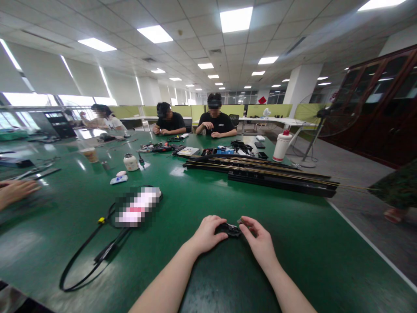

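Note:
My left hand [206, 234] is closed round the left end of a small black part [232, 230] with some silvery detail on top, near the table's front edge. Thumb and forefinger of my right hand [259, 240] are pinched together at the part's right end. Between those fingertips is a tiny greyish piece [240, 221], too small to name. Whether it touches the black part I cannot tell. Both forearms come up from the bottom of the head view.
Left of my hands lie a blurred-out phone-like screen [138, 208] and a looped black cable [61, 274]. Long black rails [283, 183] with thin rods stretch behind. A white jar [130, 162] and white bottle [282, 147] stand farther off. Another person's hand [19, 191] is at left; several people sit beyond.

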Available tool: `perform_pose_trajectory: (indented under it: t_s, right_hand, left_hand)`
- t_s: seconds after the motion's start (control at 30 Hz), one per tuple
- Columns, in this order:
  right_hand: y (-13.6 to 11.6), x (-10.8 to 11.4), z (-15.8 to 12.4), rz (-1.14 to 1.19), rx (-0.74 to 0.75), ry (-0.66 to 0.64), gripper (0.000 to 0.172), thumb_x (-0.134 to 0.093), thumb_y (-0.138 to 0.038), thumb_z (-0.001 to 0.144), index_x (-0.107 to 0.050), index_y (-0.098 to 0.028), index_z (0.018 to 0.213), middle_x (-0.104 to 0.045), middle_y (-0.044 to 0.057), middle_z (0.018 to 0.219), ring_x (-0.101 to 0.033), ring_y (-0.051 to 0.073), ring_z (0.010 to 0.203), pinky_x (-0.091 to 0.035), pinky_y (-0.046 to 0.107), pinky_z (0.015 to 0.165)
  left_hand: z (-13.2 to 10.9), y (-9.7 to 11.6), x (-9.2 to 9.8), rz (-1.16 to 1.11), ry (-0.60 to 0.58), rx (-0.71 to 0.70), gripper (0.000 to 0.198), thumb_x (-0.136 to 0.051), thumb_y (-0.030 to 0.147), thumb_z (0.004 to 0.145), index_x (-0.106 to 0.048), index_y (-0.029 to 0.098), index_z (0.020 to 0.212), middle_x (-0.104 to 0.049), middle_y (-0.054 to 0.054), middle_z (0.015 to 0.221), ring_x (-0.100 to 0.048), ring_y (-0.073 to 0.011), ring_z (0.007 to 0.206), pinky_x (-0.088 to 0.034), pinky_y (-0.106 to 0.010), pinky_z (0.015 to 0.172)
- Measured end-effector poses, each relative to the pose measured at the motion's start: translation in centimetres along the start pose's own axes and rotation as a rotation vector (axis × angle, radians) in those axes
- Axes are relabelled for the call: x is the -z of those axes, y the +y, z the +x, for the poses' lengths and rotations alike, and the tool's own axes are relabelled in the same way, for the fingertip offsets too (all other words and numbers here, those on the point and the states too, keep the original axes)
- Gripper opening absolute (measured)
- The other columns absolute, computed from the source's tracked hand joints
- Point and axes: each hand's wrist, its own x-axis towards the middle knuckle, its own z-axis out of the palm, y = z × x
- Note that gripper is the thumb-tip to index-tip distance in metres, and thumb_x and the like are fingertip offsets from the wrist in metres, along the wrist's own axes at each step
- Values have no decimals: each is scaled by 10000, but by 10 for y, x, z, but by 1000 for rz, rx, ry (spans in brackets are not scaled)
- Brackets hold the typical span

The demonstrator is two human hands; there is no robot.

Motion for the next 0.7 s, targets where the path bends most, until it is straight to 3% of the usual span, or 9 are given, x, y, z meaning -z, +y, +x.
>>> perform_pose_trajectory:
  t_s: [0.37, 0.7]
  right_hand:
    - [-3, -2, -5, -146, 241, -115, 215, -646, -390, 714, -707, -260, 874, -698, 64, 919, -614, 250, 911, -470, 439, 873]
    - [3, -3, -3, -271, 280, -198, 167, -640, -292, 715, -712, -291, 866, -696, 42, 934, -597, 246, 934, -447, 438, 882]
  left_hand:
    - [0, -4, -2, 0, 12, -9, 395, -672, 331, 753, -592, 225, 1125, -602, -57, 1083, -510, -241, 1053, -376, -378, 948]
    - [0, -4, -3, -2, 17, -19, 389, -671, 314, 754, -590, 231, 1126, -603, -53, 1088, -519, -238, 1045, -380, -377, 946]
